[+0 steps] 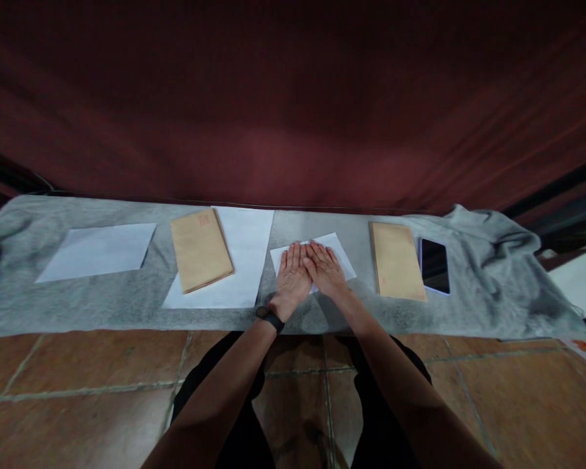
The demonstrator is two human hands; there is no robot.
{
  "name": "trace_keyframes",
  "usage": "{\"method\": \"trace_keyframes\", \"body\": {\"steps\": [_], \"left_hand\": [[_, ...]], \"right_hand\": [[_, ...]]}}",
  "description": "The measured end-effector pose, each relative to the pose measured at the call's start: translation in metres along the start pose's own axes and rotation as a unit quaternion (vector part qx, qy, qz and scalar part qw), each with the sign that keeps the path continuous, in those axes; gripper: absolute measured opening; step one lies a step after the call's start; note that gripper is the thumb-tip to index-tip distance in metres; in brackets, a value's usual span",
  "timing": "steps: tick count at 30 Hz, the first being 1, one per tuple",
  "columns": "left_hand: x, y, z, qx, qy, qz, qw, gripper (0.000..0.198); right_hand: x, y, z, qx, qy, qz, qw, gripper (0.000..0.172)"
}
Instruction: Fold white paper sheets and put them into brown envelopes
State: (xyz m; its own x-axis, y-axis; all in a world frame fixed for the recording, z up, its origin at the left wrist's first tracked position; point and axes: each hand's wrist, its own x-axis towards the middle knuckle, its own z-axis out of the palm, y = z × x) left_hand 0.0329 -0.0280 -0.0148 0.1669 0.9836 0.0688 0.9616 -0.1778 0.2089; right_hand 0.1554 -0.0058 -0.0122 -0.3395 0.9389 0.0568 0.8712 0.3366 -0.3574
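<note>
A small white sheet of paper, seemingly folded, lies at the middle of the grey cloth, partly hidden under both hands. My left hand rests flat on its left part, fingers stretched out and pointing away from me. Beside it, my right hand presses flat on the paper, its thumb side touching the left hand. Left of the hands, a stack of brown envelopes sits on top of large white paper. Another stack of brown envelopes lies to the right of the hands.
A phone with a purple edge lies right of the envelopes. White paper rests at the far left. The grey cloth covers the narrow surface and bunches at the right. A dark red curtain hangs behind; floor tiles show below.
</note>
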Motion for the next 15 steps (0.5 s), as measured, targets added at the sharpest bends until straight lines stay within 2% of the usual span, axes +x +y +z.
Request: {"method": "trace_keyframes", "body": {"steps": [4,8,12,15], "left_hand": [[0.0,-0.002,-0.001,0.001,0.006,-0.017,1.0,0.06],[-0.001,-0.005,-0.001,0.012,0.013,-0.019,1.0,0.063],[-0.002,-0.006,-0.002,0.041,0.003,-0.014,0.999,0.065],[-0.002,-0.006,-0.004,0.05,-0.001,-0.01,0.999,0.067]], "right_hand": [[-0.001,0.005,0.002,-0.029,0.017,0.008,0.999,0.055],[-0.002,0.014,0.002,-0.05,0.065,0.041,0.996,0.055],[-0.001,0.03,-0.013,-0.036,0.115,0.106,0.987,0.05],[-0.003,0.044,-0.029,-0.032,0.119,0.166,0.978,0.045]]}}
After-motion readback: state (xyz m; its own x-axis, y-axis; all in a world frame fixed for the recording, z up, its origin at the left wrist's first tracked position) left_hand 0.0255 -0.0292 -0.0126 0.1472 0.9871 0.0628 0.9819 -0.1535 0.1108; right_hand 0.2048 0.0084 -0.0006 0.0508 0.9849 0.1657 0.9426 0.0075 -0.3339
